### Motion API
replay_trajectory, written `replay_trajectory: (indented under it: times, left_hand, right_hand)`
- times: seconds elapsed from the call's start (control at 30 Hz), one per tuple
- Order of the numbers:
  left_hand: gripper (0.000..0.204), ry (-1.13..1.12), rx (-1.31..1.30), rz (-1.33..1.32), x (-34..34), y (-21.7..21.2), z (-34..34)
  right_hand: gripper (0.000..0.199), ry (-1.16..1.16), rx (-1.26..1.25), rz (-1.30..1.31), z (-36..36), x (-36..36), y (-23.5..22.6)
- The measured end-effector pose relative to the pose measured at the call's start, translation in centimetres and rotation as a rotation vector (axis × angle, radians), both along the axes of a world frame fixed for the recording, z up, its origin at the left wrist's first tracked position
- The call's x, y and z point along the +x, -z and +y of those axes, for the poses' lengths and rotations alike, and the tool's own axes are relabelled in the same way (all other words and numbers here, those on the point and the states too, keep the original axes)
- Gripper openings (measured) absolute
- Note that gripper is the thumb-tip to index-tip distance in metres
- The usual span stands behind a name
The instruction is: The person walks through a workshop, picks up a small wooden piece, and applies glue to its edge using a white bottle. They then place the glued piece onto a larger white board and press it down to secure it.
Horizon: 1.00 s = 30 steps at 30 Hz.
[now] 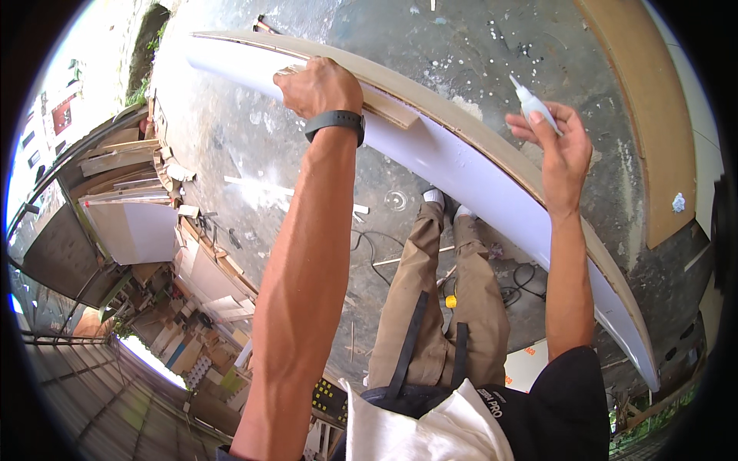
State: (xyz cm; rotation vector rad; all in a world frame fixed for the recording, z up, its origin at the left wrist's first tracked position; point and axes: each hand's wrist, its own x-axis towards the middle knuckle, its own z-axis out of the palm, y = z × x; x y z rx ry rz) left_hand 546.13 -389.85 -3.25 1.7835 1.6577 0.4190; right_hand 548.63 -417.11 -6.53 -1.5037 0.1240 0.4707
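My left hand (pixel 319 86), with a dark watch on the wrist, presses a thin wooden strip (pixel 388 109) flat against the top edge of a long white-faced board (pixel 461 165) that stands on edge and runs from upper left to lower right. My right hand (pixel 560 142) is raised just beyond the board and grips a small white glue bottle (pixel 532 101), its nozzle pointing up and left. The bottle's tip is clear of the board.
A brown wooden panel (pixel 649 123) lies on the stained concrete floor (pixel 430 46) at upper right. My legs in tan trousers (pixel 446 307) stand below the board, with cables (pixel 523 280) on the floor beside them. Stacked boards and offcuts (pixel 146 207) crowd the left.
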Motion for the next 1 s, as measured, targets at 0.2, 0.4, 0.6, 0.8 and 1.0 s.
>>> replay_trajectory:
  times: [0.2, 0.4, 0.6, 0.8, 1.0]
  left_hand:
    - [0.053, 0.0, -0.007, 0.031, 0.1, -0.4, 0.1]
    - [0.054, -0.013, -0.006, 0.066, 0.6, -1.0, 0.0]
    - [0.055, -0.049, -0.04, 0.021, 1.1, -1.6, -0.4]
    - [0.049, -0.034, -0.008, 0.07, 1.1, -1.7, -0.4]
    - [0.048, -0.054, -0.017, 0.13, 1.5, -2.3, -0.6]
  right_hand:
    - [0.027, 0.086, -0.319, -0.011, 0.0, -2.9, -1.1]
    - [0.023, -0.111, -0.722, -0.32, 2.9, -2.9, -0.5]
    - [0.022, -0.074, -0.808, -0.368, 3.1, -2.9, -0.9]
    - [0.023, -0.093, -0.855, -0.363, 3.3, -2.7, -0.9]
    - [0.025, -0.07, -0.873, -0.32, 3.2, -2.8, -1.2]
